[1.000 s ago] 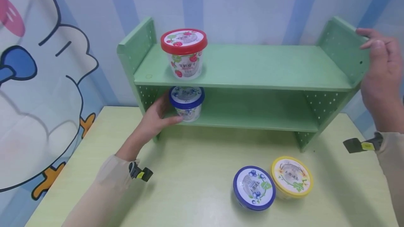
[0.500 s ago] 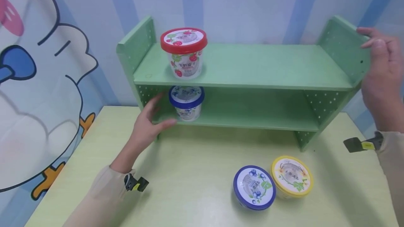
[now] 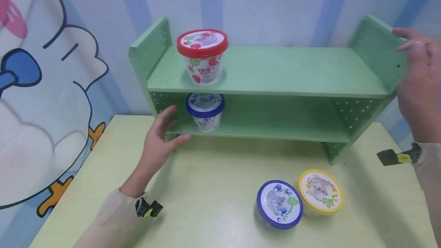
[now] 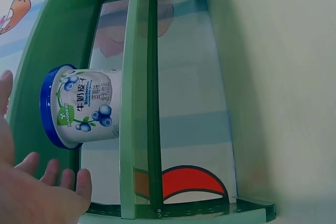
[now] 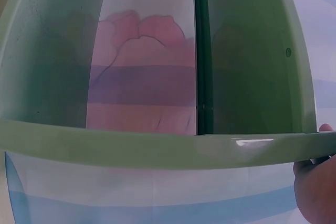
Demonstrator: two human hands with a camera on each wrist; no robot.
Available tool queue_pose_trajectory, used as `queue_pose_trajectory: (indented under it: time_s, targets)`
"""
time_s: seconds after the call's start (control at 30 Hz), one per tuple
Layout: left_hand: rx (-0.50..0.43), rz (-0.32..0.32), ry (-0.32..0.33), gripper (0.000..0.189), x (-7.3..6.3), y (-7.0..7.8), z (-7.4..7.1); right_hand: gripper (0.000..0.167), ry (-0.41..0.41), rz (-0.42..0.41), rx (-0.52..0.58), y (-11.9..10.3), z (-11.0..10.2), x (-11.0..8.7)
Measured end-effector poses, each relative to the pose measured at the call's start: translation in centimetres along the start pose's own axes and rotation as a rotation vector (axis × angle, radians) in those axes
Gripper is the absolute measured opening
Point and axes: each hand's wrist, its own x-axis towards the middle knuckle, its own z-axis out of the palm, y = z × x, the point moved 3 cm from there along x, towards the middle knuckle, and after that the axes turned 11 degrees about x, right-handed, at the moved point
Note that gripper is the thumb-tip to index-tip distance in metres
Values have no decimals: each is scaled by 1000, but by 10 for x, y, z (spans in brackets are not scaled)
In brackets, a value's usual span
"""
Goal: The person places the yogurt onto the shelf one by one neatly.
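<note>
My left hand (image 3: 156,144) stands just left of the lower tub, its fingers spread and apart from it. That tub, a blue-lidded blueberry dessert tub (image 3: 206,112), sits upright at the left of the lower shelf; the left wrist view shows its printed front (image 4: 86,106) and my spread fingers (image 4: 51,173). Above it, a red-lidded strawberry tub (image 3: 203,58) stands on the top shelf. My right hand (image 3: 421,75) holds the upper edge of the right side panel of the green shelf (image 3: 289,72); the right wrist view shows little of this hand (image 5: 317,187).
On the pale table (image 3: 206,202) in front of the shelf stand another blue-lidded tub (image 3: 280,204) and a yellow-lidded tub (image 3: 320,192), side by side. A striped wall (image 3: 268,7) with a cartoon figure (image 3: 44,106) rises behind and to the left.
My left hand has let go of the blueberry tub on the lower shelf and drawn back to the left. The tub stays put. My right hand stays at the side panel.
</note>
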Motion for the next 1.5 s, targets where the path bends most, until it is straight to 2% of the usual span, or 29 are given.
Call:
queue_pose_trajectory:
  time_s: [0.27,0.43,0.7,1.0,1.23,1.33,1.5]
  targets:
    - [-55,38,21,80,-4,4,2,34,13,26,-87,-3,-3,-5]
    - [-94,73,-11,74,-8,5,4,35,-1,53,-61,-1,-5,-3]
    - [-142,107,-139,55,-14,5,8,36,5,61,-50,1,-6,0]
    - [-167,109,-261,63,-20,4,16,37,7,58,-95,-2,-5,-3]
    - [-159,83,-396,71,-24,2,30,30,2,16,44,1,-1,-1]
    - [-150,78,-448,75,-25,2,37,29,-3,-12,42,2,-1,0]
    - [-155,73,-511,83,-27,3,49,28,-17,-9,51,2,-2,1]
